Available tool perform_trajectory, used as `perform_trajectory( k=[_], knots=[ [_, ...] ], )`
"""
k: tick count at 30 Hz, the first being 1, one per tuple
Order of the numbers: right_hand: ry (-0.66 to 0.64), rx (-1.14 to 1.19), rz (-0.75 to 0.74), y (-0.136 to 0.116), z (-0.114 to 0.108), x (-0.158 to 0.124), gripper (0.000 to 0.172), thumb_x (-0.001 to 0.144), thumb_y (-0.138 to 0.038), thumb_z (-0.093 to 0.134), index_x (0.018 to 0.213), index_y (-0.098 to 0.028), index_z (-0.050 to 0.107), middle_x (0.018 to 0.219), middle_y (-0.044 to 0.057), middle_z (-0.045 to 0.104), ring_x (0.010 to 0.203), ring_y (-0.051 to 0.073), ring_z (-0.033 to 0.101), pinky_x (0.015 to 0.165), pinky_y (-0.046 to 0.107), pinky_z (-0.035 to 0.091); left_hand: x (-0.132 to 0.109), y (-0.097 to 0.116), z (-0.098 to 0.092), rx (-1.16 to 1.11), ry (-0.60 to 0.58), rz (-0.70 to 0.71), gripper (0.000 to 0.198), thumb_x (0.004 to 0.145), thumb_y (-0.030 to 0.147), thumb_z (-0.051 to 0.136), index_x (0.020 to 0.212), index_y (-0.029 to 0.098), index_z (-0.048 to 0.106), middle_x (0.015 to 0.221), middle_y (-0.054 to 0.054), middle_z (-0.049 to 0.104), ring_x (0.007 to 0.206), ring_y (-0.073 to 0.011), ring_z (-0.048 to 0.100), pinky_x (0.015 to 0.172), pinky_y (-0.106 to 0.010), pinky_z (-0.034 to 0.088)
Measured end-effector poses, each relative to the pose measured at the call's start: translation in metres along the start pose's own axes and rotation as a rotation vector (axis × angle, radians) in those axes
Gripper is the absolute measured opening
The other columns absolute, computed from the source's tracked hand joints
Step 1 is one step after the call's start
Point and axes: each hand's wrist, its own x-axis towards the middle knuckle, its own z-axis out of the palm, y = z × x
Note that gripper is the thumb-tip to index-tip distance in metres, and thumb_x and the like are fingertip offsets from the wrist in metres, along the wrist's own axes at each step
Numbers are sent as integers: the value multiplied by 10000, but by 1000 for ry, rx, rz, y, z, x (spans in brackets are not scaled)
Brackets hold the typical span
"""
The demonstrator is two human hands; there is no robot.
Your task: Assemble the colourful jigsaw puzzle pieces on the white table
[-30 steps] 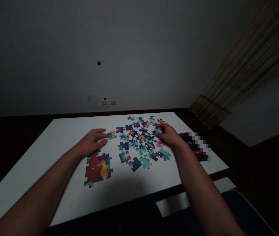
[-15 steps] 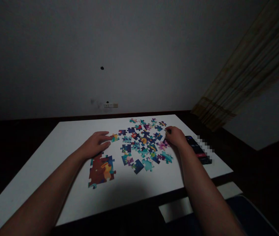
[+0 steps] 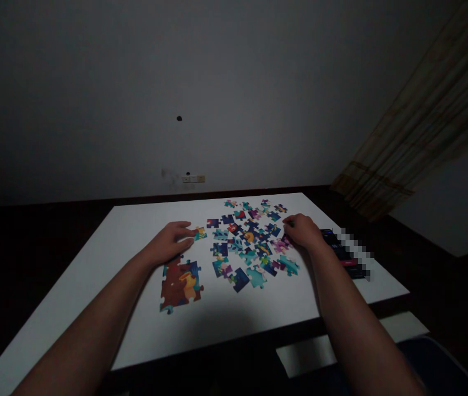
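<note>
My left hand (image 3: 173,240) lies flat on the white table (image 3: 135,308), fingers stretched out, fingertips beside a small orange-and-teal puzzle piece (image 3: 200,232). Just below it sits a joined block of brown and orange puzzle pieces (image 3: 180,284). My right hand (image 3: 303,231) rests curled at the right edge of a spread of several loose blue, teal and purple pieces (image 3: 248,242). Its fingers are bent, and whether they grip a piece is hidden.
A dark phone-like object (image 3: 339,250) with a blurred patch lies on the table right of my right hand. A curtain (image 3: 419,137) hangs at the right. A wall socket (image 3: 193,179) sits on the wall behind the table. A pale strip (image 3: 320,352) shows below the table's near edge.
My right hand has drawn back from the middle of the loose pieces to their right edge. The view has shifted, so everything sits a little further right. The left hand has stayed put.
</note>
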Motion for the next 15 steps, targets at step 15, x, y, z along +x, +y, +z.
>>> perform_trajectory(
  k=[15],
  knots=[
    [-5, 75, -70, -7, -7, -2, 248, 1032, -267, 758, 1197, -219, 936, 1295, 184, 879, 1273, 402, 782, 1107, 483, 579, 4, -9, 3, 53, -12, 20, 780, 990, 860, 634, 1382, 236, 889, 1683, -177, 698, 1537, -461, 651, 1337, -679, 488]
  ],
)
